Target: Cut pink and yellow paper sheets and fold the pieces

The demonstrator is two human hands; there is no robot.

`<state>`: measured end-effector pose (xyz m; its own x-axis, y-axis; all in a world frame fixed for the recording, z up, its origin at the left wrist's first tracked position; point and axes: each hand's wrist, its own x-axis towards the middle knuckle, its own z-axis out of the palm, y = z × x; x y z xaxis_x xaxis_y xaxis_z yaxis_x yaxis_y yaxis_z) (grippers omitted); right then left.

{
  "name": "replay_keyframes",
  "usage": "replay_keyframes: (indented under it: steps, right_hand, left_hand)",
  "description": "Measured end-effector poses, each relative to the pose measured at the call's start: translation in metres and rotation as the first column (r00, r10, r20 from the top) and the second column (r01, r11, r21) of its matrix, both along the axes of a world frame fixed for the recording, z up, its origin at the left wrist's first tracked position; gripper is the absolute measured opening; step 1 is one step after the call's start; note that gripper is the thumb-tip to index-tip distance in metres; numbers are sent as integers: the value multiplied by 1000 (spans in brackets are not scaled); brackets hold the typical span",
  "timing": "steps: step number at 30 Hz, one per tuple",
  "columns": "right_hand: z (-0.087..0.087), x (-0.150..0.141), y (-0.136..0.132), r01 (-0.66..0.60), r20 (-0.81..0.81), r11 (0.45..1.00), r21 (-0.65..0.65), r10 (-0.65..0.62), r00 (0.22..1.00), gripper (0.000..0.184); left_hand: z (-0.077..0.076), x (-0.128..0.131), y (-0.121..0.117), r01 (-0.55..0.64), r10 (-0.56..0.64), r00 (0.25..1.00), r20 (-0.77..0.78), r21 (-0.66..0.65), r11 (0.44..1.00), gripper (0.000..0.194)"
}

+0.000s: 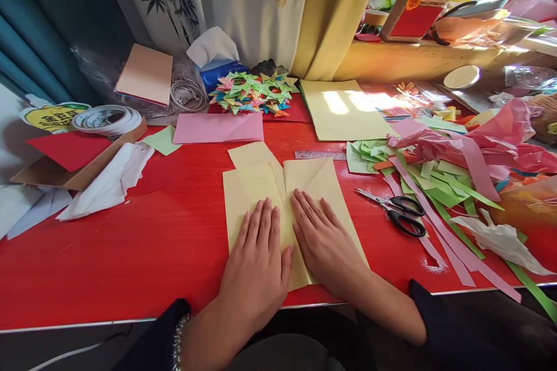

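Pale yellow paper (pixel 256 177) lies on the red tabletop in front of me, with fold lines and overlapping layers. My left hand (pixel 259 255) rests flat on its left part, fingers stretched forward. On the right part my right hand (pixel 324 240) also lies flat, its fingers angled up and to the left. Both palms press on the sheet, and neither hand grips anything. Scissors with black handles (pixel 400 213) lie to the right of my right hand. Beyond the paper is a flat ruler (pixel 319 155).
Green and pink paper strips (pixel 456 232) spread over the right side. At the back are folded paper pieces (pixel 255 93), a pink sheet (pixel 217 127) and a yellow paper stack (pixel 346 110). Left stands a cardboard box (pixel 78 177) with tape rolls (pixel 107 120).
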<state>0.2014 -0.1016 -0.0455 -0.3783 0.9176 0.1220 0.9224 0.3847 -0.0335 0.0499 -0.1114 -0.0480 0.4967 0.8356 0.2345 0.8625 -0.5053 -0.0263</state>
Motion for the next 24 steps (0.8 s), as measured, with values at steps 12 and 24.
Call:
replay_keyframes:
  steps: [12,24]
  right_hand:
    - [-2,3,-2,10,30,1000,23,-10,1000,51]
    - [-5,5,-3,16,-41,1000,13,-16,999,50]
  left_hand:
    - [-1,-4,-3,1,-1,1000,28,8,1000,57]
    - [-3,-21,-9,-32,32,999,25,0,999,57]
